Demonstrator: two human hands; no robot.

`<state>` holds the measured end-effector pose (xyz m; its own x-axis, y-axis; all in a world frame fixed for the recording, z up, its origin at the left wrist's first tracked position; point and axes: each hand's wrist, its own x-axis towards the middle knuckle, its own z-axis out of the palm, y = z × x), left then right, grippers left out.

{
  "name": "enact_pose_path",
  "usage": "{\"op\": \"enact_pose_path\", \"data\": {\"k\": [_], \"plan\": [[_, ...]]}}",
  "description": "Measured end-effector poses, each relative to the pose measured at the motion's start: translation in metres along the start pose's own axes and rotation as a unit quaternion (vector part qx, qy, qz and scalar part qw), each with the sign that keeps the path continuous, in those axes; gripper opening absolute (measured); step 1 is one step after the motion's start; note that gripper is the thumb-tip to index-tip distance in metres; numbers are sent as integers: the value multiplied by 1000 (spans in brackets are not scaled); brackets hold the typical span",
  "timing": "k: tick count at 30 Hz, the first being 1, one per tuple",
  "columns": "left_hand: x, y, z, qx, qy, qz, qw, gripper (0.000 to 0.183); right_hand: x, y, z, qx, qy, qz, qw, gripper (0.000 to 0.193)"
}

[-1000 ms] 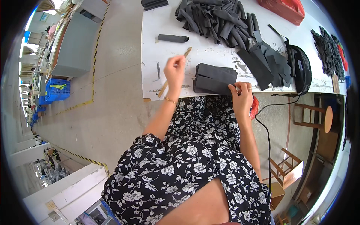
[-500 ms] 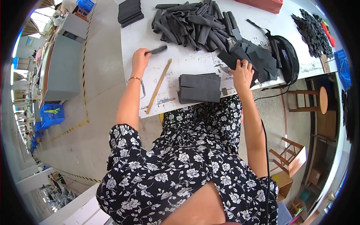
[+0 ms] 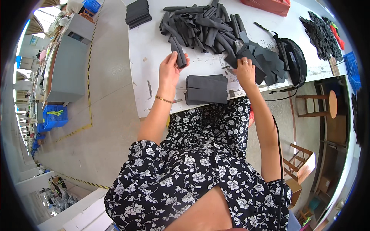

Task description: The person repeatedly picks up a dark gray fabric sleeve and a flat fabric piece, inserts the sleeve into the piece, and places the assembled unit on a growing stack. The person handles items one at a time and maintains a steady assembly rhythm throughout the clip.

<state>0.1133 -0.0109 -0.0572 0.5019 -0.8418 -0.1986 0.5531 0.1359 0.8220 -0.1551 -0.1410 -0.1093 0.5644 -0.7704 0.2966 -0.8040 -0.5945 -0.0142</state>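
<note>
Head view: the white tabletop (image 3: 144, 69) held a big pile of dark cloth rolls (image 3: 208, 29) beside flat dark pieces (image 3: 268, 57). The right hand (image 3: 246, 72) touched those, its grip hidden; the left hand (image 3: 169, 71) pinched one roll (image 3: 179, 54) near the pile.

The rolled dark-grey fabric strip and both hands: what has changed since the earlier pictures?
The left hand picked the rolled strip off the white table and carried it right. The right hand moved right, from the neat dark-grey stack to loose dark pieces. The stack stayed.
</note>
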Motion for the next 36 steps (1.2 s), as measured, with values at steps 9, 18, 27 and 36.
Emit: {"op": "enact_pose_path", "data": {"k": [9, 18, 27, 36], "plan": [[-17, 1, 27, -89, -67, -46, 993, 25, 12, 9, -4, 135, 47, -70, 987, 21], [-21, 1, 39, -83, -81, -55, 992, 21, -11, -29, -99, 451, -33, 61, 890, 38], [-15, -1, 35, -173, -36, -109, 978, 17, -33, -57, -124, 469, 5, -11, 883, 30], [-21, 11, 40, -141, -44, -121, 982, 17, -22, -70, -143, 428, 89, -34, 899, 33]]}}
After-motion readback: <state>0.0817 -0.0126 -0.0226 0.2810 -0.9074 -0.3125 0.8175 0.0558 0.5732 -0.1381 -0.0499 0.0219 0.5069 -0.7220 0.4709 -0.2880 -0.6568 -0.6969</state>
